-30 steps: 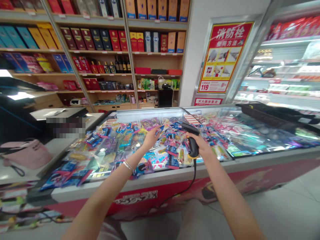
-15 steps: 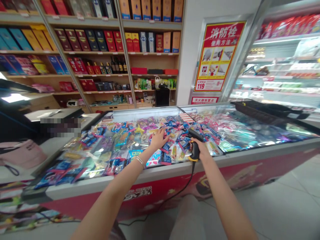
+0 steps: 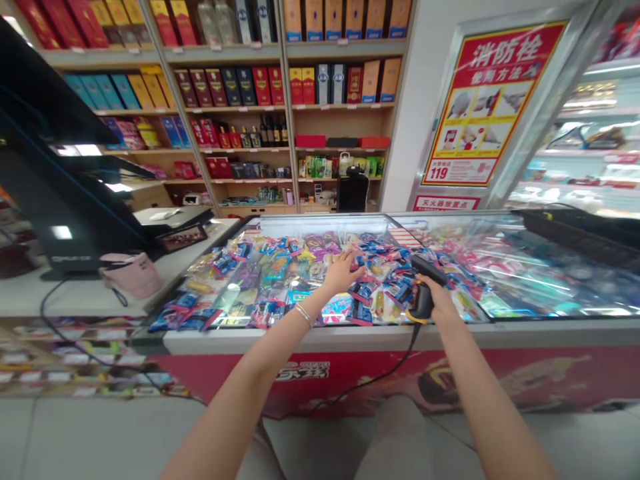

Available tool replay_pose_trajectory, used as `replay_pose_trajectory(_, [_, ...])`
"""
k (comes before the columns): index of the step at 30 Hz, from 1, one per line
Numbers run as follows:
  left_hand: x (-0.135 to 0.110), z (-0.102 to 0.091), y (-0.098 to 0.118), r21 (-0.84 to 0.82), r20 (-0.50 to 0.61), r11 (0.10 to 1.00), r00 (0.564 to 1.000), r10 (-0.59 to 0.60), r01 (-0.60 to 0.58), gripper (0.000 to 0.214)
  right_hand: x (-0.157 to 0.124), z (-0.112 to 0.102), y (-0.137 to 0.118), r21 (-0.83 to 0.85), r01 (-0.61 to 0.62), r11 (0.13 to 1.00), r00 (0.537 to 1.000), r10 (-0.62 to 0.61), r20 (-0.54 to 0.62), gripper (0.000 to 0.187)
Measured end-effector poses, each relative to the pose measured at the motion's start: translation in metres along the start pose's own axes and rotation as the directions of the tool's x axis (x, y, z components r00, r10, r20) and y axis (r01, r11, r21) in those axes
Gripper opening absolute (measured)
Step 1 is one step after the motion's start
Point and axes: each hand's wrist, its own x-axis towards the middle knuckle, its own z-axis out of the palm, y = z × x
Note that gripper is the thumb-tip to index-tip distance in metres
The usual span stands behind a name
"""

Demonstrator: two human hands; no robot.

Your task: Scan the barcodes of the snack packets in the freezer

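Spread over the glass top of a chest freezer [image 3: 210, 341] are many small snack packets [image 3: 367, 292], mostly blue and pink. My left hand [image 3: 341, 272], with a bangle at the wrist, lies over the packets near the middle, its fingers spread. Whether it touches one beneath the palm I cannot tell. In my right hand [image 3: 436, 293] is a black and yellow barcode scanner [image 3: 423, 300], gripped by its handle above the freezer's front edge. Its cord [image 3: 395, 369] hangs down the red front. Purple and clear packets lie left of my left hand.
On the left counter [image 3: 90, 300] stand a dark screen on a stand [image 3: 75, 180] and a pink pouch [image 3: 133, 275]. Shelves of boxed bottles [image 3: 220, 87] line the back wall. A black bag [image 3: 580, 237] lies on the freezer's right end.
The view has swung left, so the whole scene sits further right and more of the left counter shows. My hands keep about the same places over the packets; the scanner stays in my right hand.
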Motion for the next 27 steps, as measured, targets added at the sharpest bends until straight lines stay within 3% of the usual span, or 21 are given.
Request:
replay_pose_trajectory(3, [-0.006,-0.02,-0.01,-0.018,-0.025,1.0,1.0,-0.015,0.015,0.054,-0.003,0.014,-0.005,0.023,0.071,0.997,0.997,-0.071,-0.012,0.013])
replay_pose_trajectory(7, [-0.017,-0.055,-0.039,-0.043,-0.107,0.998,0.993,-0.055,0.051,0.048,-0.018,0.05,-0.009,0.007,0.062,0.998,0.998,-0.062,0.031,0.013])
replay_pose_trajectory(13, [-0.039,-0.102,-0.113,-0.057,-0.252,0.984,0.951,-0.18,0.171,0.04,-0.041,0.126,0.009,0.032,0.076,0.997,0.958,-0.081,0.275,0.018])
replay_pose_trajectory(19, [-0.066,-0.13,-0.19,0.001,-0.408,0.958,0.874,-0.263,0.288,0.036,-0.048,0.192,0.046,-0.103,0.015,0.995,0.893,0.033,0.449,0.015])
replay_pose_trajectory(21, [-0.076,-0.136,-0.21,0.069,-0.476,0.913,0.817,-0.325,0.403,0.037,-0.048,0.211,0.057,-0.142,-0.024,0.99,0.851,0.095,0.516,0.013])
replay_pose_trajectory(22, [-0.08,-0.138,-0.219,0.102,-0.525,0.867,0.767,-0.369,0.487,0.039,-0.047,0.219,0.062,-0.158,-0.042,0.987,0.83,0.122,0.545,0.012])
replay_pose_trajectory(25, [-0.091,-0.139,-0.24,0.142,-0.667,0.66,0.564,-0.488,0.738,0.048,-0.043,0.241,0.076,-0.178,-0.048,0.983,0.788,0.147,0.598,0.012])
replay_pose_trajectory(27, [-0.096,-0.137,-0.248,0.145,-0.702,0.531,0.465,-0.54,0.835,0.055,-0.04,0.25,0.083,-0.184,-0.032,0.982,0.76,0.143,0.634,0.012])
